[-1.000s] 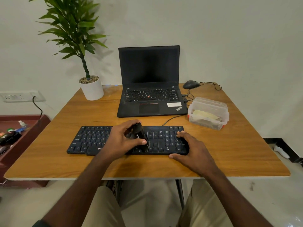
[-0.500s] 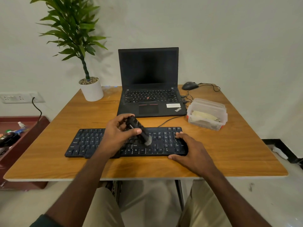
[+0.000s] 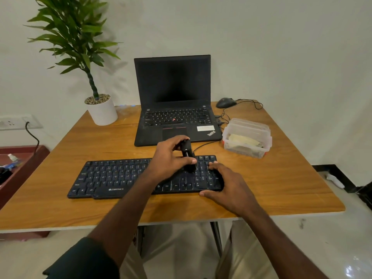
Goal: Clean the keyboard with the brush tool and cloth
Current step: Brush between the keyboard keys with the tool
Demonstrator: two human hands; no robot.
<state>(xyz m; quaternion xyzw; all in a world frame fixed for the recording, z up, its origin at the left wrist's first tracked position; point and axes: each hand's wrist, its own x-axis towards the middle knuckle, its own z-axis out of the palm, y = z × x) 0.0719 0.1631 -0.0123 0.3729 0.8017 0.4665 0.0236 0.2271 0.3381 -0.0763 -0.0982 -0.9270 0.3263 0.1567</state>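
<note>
A black keyboard [image 3: 112, 178] lies flat near the front edge of the wooden table [image 3: 281, 178]. My left hand [image 3: 169, 160] grips a black brush tool [image 3: 188, 156] and holds it nearly upright, its lower end down on the keys right of the keyboard's middle. My right hand [image 3: 227, 186] rests on the keyboard's right end, fingers spread over the number keys and thumb at the front edge. A pale folded cloth [image 3: 244, 140] lies inside a clear plastic box [image 3: 248, 127] at the right.
An open black laptop [image 3: 173, 109] stands behind the keyboard. A black mouse [image 3: 225, 102] with its cable lies at the back right. A potted plant in a white pot [image 3: 102, 111] stands at the back left. A low red shelf [image 3: 18, 166] is left of the table.
My left hand has carried the brush tool rightward along the keys and raised it from tilted to nearly upright. My right hand has stayed on the keyboard's right end.
</note>
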